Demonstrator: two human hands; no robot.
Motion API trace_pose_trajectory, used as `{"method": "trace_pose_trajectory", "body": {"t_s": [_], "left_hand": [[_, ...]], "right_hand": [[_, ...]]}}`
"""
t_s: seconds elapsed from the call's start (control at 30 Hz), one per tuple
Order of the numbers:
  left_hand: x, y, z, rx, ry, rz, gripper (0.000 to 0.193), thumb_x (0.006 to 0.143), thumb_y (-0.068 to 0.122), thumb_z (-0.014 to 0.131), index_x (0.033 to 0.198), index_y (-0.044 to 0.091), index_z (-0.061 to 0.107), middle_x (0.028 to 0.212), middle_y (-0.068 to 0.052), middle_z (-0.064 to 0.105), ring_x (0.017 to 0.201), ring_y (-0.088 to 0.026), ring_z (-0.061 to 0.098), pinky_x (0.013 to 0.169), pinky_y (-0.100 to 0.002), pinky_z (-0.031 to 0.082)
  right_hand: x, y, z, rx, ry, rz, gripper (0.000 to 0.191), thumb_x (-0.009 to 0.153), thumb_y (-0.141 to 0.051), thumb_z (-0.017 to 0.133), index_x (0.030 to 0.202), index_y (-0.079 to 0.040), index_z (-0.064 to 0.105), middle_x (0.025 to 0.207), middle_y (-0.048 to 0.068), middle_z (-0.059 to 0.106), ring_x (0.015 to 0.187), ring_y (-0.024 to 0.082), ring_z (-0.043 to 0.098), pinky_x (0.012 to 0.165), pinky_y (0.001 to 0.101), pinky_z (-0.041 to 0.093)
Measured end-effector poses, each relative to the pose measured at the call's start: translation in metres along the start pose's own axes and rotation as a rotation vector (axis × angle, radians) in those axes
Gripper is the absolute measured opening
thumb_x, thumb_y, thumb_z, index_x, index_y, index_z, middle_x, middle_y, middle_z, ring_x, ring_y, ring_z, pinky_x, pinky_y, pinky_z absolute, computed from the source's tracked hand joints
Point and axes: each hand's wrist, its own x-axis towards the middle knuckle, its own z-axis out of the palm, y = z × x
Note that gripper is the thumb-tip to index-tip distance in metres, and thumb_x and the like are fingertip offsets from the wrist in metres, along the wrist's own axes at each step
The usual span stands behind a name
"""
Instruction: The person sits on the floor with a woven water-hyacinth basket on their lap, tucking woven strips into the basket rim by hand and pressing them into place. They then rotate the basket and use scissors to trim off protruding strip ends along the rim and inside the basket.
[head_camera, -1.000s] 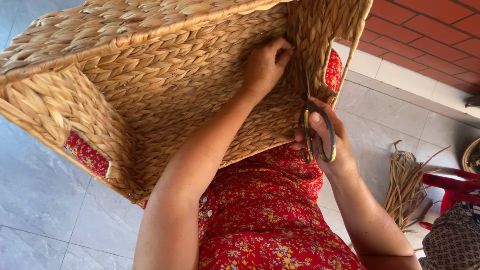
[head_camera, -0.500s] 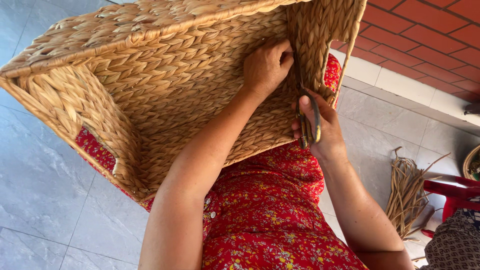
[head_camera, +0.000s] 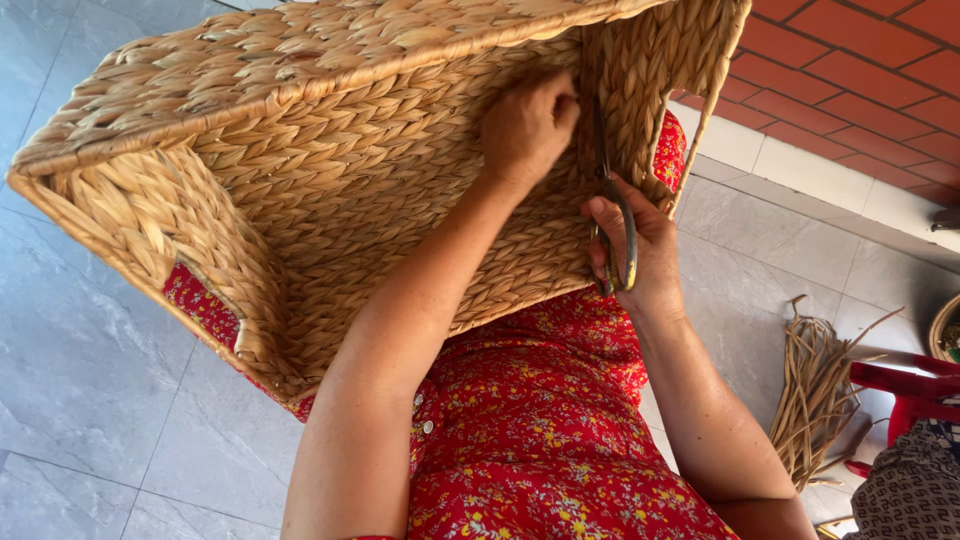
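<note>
Grey stone tiles (head_camera: 90, 330) run under everything, and a band of red brick (head_camera: 860, 90) crosses the top right corner. Against that floor the left hand (head_camera: 528, 125) is bunched into a loose fist, pinching at the weave deep in the corner of the woven basket (head_camera: 330, 180); what sits between the fingertips cannot be made out. The right hand (head_camera: 640, 250) is clamped on a pair of dark metal scissors (head_camera: 617, 225), fingers through the loops, blades pointing up into the same corner, just beside the left hand.

A second ago the scissors hung lower, loops plainly showing and blades clear of the weave. Half a second ago they had turned upright. Now the blades reach right up alongside the corner seam, while the left hand has kept its place throughout. Judging from that, the trimming is at the point of the cut, with the pinched spot held ready for the blades; whether the blades are open or shut cannot be told.

Further out, the basket lies tipped on the lap, its opening facing the person, resting on a red flowered dress (head_camera: 540, 440). A bundle of dry fibre strands (head_camera: 815, 400) lies on the tiles to the right, next to a red plastic stool (head_camera: 910, 390).
</note>
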Motion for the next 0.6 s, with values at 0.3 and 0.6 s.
{"method": "trace_pose_trajectory", "body": {"t_s": [0.3, 0.6], "left_hand": [[-0.018, 0.083, -0.078, 0.025, -0.359, 0.042, 0.027, 0.096, 0.03, 0.06, 0.072, 0.018, 0.062, 0.05, 0.0, 0.06, 0.041, -0.014, 0.058, 0.043, -0.036, 0.049], [-0.03, 0.114, -0.318, 0.204, 0.433, 0.479, 0.02, 0.099, 0.028, 0.073, 0.094, 0.01, 0.065, 0.078, -0.007, 0.067, 0.066, -0.024, 0.064, 0.056, -0.038, 0.05]], "right_hand": [[0.0, 0.021, -0.019, 0.013, -0.129, 0.005, 0.057, 0.101, -0.026, 0.074, 0.144, 0.004, 0.052, 0.094, 0.005, 0.064, 0.06, 0.011, 0.059, 0.048, 0.0261, 0.047], [-0.011, 0.014, -0.01, -0.047, -0.09, -0.022, 0.057, 0.1, -0.02, 0.069, 0.151, 0.0, 0.05, 0.101, 0.003, 0.069, 0.055, 0.007, 0.055, 0.045, 0.0225, 0.043]]}}
